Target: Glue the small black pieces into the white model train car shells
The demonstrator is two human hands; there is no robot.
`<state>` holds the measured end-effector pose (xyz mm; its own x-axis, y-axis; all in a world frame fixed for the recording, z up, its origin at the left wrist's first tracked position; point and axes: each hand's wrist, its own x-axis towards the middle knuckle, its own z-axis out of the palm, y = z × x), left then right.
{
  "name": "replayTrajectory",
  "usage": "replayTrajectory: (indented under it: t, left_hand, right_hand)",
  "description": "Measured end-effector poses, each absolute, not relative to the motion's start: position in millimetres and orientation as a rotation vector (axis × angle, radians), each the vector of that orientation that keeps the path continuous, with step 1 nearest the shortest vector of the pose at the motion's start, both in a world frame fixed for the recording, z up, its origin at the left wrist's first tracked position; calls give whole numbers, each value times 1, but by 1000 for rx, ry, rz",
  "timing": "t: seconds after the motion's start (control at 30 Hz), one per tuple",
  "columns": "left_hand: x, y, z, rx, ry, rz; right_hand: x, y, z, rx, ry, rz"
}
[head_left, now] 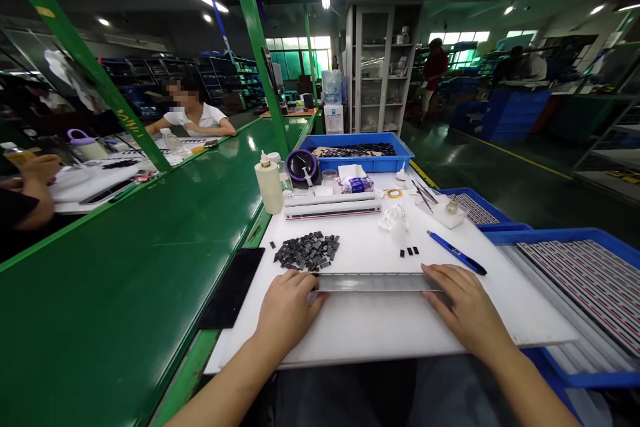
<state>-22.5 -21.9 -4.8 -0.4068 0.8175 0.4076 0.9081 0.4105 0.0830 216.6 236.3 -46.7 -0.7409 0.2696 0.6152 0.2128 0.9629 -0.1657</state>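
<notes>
A long, narrow metallic-looking strip (pixel 370 282) lies crosswise near the front of the white work board (pixel 370 327). My left hand (pixel 290 300) is closed on its left end, thumb on the near side and fingers on the far side. At the right end, my right hand (pixel 463 300) grips it the same way. Just beyond my left hand is a heap of small black rectangular pieces (pixel 306 251). Three more black pieces (pixel 409 251) lie apart in a row beyond the strip, nearer my right hand. A blue pen-shaped tool (pixel 456 252) rests beyond my right hand.
Behind the heap stand a white strip-shaped stack (pixel 333 206), a cream squeeze bottle (pixel 269 184), a tissue pack (pixel 355 180) and tweezers (pixel 424 195). A blue bin (pixel 360 163) is at the back. Blue trays with striped strips (pixel 585 280) sit right. A green conveyor (pixel 165 280) runs left; a co-worker (pixel 193 113) sits beyond.
</notes>
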Motion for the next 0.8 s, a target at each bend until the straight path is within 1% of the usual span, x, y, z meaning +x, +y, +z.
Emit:
replayTrajectory:
  t: [0.33, 0.53, 0.7, 0.8]
  left_hand:
    - [-20, -23, -4, -1493, -2355, -289]
    - [-22, -20, -4, -1513, -2148, -234]
    - [-6, 12, 1, -1723, -1978, -284]
    - [11, 40, 4, -1871, -1950, -278]
  right_hand:
    - [215, 234, -43, -377, -2418, 169]
    - [215, 228, -33, -412, -2382, 336]
    - [218, 227, -26, -451, -2303, 555]
    - [229, 223, -27, -502, -2163, 610]
